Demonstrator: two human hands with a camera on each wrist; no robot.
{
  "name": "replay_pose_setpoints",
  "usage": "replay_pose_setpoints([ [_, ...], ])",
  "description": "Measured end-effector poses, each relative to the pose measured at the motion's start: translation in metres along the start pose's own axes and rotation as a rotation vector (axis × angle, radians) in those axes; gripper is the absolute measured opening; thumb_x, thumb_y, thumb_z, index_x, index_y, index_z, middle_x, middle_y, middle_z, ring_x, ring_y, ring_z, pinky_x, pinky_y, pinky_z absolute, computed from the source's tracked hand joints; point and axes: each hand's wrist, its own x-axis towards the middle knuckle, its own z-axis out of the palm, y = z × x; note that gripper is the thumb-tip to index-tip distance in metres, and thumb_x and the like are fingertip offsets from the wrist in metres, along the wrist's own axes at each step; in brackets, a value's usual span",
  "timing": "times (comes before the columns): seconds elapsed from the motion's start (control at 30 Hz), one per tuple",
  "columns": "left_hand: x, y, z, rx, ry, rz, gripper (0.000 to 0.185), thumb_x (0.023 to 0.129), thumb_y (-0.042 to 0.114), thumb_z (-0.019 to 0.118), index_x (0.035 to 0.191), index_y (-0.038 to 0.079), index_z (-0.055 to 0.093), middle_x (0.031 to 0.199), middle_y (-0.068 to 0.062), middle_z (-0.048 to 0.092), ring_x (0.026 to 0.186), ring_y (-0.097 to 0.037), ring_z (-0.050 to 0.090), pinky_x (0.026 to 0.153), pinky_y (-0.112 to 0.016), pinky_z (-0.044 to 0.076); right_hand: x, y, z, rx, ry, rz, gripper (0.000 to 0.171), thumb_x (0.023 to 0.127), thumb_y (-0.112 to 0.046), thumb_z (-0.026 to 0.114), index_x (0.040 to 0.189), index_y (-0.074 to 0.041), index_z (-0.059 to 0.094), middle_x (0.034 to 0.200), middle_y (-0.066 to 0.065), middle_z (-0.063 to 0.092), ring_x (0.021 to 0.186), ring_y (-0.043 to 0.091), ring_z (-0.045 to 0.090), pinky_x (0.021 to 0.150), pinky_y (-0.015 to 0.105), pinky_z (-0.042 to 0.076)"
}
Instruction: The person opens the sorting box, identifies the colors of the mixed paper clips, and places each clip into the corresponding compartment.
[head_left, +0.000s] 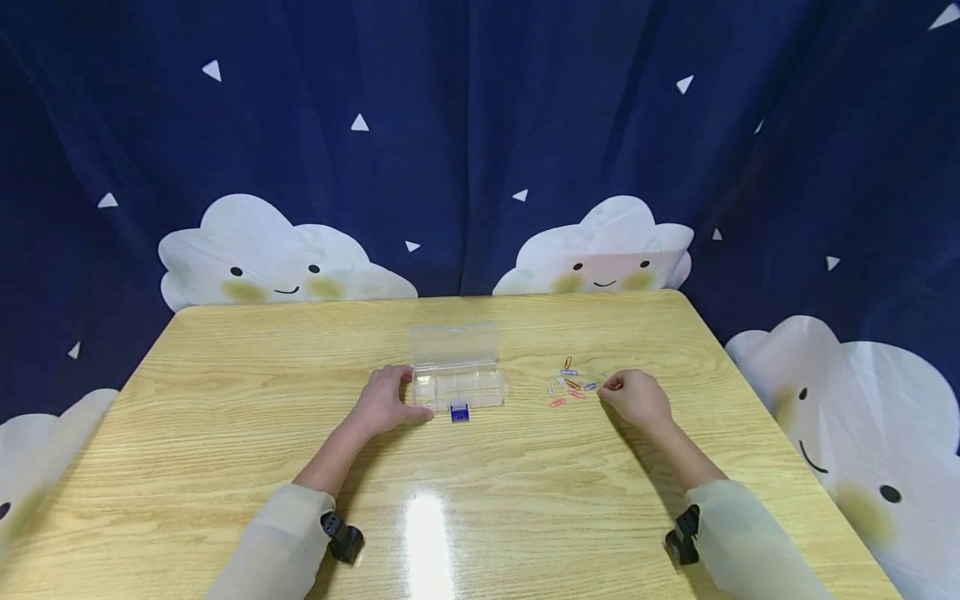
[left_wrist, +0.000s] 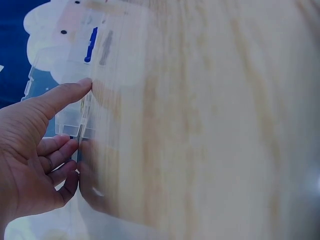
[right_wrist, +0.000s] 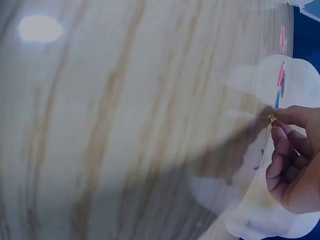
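A wooden table [head_left: 225,467] is seen from above against a dark blue curtain printed with smiling clouds [head_left: 277,258]. On the left, the left hand [head_left: 386,400] is laid against the left end of a clear plastic organiser box [head_left: 457,385], thumb and fingers curved round its corner so the box is steadied. The lid [head_left: 453,343] stands open behind the compartments, and a small blue latch [head_left: 459,412] sits at the front edge. The box is judged light, rigid and smooth, likely to slide on the glossy tabletop unless held by its end walls. Further right, a loose scatter of coloured paper clips [head_left: 570,385] lies just beside the right hand [head_left: 637,397]. That hand is curled, its thumb and forefinger [right_wrist: 292,116] pressed together on what seems to be one clip, though the blurred wrist view leaves this uncertain. The clips are judged tiny, light, stiff wire, best pinched at the edges with the fingertips.
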Motion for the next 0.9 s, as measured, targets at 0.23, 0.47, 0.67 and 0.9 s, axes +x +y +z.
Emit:
replay_pose_setpoints([
  [0.23, 0.0003, 0.0003, -0.0007, 0.006, -0.002, -0.001, 0.084, 0.07, 0.037, 0.081, 0.134, -0.003, 0.044, 0.123, -0.016, 0.055, 0.12, -0.035, 0.042, 0.1, -0.05, 0.037, 0.0016, -0.0014, 0.0007, -0.011, 0.004, -0.005, 0.018, 0.085, -0.025, 0.062, 0.088, -0.01, 0.071, 0.087, 0.007, 0.069, 0.074, 0.02, 0.061, 0.057, 0.031, 0.043],
  [0.47, 0.0009, -0.0006, -0.0009, 0.003, 0.003, 0.005, 0.083, 0.07, 0.037, 0.081, 0.133, -0.003, 0.045, 0.123, -0.016, 0.055, 0.121, -0.036, 0.042, 0.1, -0.049, 0.037, 0.002, -0.003, 0.0021, -0.019, 0.009, -0.002, 0.024, 0.085, -0.032, 0.064, 0.087, -0.01, 0.07, 0.083, 0.006, 0.069, 0.066, 0.017, 0.057, 0.051, 0.027, 0.04],
  [0.67, 0.0006, -0.0009, 0.0001, 0.0, 0.005, 0.007, 0.083, 0.069, 0.036, 0.082, 0.132, -0.004, 0.046, 0.123, -0.017, 0.055, 0.121, -0.036, 0.042, 0.101, -0.048, 0.037, 0.0024, -0.0046, 0.0041, -0.044, 0.022, -0.007, 0.022, 0.085, -0.03, 0.064, 0.088, -0.009, 0.07, 0.085, 0.007, 0.07, 0.068, 0.018, 0.059, 0.051, 0.029, 0.042],
  [0.9, -0.0001, -0.0002, 0.0009, -0.008, 0.001, 0.002, 0.082, 0.07, 0.037, 0.081, 0.132, -0.003, 0.046, 0.124, -0.016, 0.055, 0.122, -0.036, 0.042, 0.101, -0.049, 0.037, 0.003, -0.0047, 0.0044, -0.06, 0.04, -0.018, 0.019, 0.086, -0.021, 0.056, 0.09, -0.007, 0.069, 0.088, 0.01, 0.069, 0.071, 0.022, 0.061, 0.054, 0.034, 0.045],
])
